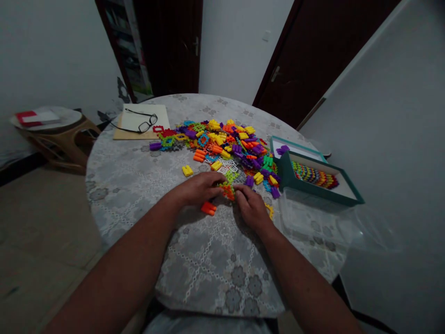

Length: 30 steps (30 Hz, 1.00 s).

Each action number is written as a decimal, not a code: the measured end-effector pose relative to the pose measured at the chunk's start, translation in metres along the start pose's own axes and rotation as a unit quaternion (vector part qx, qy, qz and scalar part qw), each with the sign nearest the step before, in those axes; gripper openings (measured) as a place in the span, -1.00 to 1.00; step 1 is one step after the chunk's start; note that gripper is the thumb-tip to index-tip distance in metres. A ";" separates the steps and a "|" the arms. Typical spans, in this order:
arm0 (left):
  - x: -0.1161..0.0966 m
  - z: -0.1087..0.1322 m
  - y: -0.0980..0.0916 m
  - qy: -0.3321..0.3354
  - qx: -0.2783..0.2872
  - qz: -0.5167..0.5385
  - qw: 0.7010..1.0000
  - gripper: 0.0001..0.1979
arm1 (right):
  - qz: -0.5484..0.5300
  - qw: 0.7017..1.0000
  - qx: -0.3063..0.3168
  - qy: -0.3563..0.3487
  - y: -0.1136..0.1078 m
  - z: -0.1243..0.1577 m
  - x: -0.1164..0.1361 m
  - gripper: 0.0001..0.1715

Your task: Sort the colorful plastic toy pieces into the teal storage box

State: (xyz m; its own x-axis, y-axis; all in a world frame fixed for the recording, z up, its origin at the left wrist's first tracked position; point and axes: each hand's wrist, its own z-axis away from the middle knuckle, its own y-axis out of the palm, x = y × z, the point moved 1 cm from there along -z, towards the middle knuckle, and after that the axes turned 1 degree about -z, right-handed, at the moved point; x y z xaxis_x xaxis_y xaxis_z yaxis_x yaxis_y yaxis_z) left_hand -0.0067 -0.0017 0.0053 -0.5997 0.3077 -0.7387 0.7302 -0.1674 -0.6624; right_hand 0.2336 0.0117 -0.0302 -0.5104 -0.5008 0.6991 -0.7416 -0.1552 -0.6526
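Between my two hands is a small orange and yellow-green plastic building piece (227, 190), just above the table. My left hand (206, 186) pinches its left side, fingers curled. On its right side the fingers of my right hand (251, 204) close round it. Below my left hand lies a loose orange building piece (208, 208). A yellow building piece (187, 170) rests further left. Beyond my hands spreads a heap of multicoloured plastic building pieces (222, 139), purple, yellow, orange, green and blue. A yellow ring-shaped piece (270, 211) is partly hidden behind my right hand.
A patterned cloth covers the round table (125, 185). At right stand a dark green box (323, 181) holding rows of coloured pieces, its lid (299, 147) and a clear plastic container (306, 213). Eyeglasses (144, 125) lie on a pad (121, 134) at back left.
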 end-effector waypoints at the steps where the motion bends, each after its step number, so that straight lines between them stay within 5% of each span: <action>1: 0.000 0.000 -0.006 -0.008 -0.024 0.008 1.000 -0.76 | 0.003 1.000 -0.010 -0.011 0.002 0.000 0.000 -0.62; 6: 0.010 -0.002 -0.031 -0.091 -0.258 0.054 0.960 -0.77 | 0.115 0.980 0.076 -0.140 0.018 0.001 0.014 -0.50; 9: 0.016 -0.003 -0.033 -0.138 -0.324 0.083 0.932 -0.79 | 0.221 0.958 0.126 -0.135 0.029 -0.001 0.026 -0.50; 13: 0.013 -0.005 -0.026 -0.129 -0.305 0.102 0.938 -0.71 | 0.294 0.940 0.135 -0.111 0.031 -0.003 0.033 -0.59; 23: 0.000 -0.007 -0.016 -0.078 -0.198 0.068 0.975 -0.66 | 0.281 0.948 0.121 -0.082 0.007 0.009 0.022 -0.85; 30: -0.005 -0.006 -0.013 -0.050 -0.120 0.077 0.988 -0.70 | 0.186 0.982 0.003 -0.020 -0.004 0.003 0.007 -0.84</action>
State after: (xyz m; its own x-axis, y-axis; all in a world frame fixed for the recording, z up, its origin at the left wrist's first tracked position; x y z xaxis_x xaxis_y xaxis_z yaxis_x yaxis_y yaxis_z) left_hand -0.0112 0.0044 0.0184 -0.4954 0.1992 -0.8455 0.8652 0.0261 -0.5007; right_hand 0.2349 0.0061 -0.0236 -0.7272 -0.5577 0.4001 -0.5047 0.0394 -0.8624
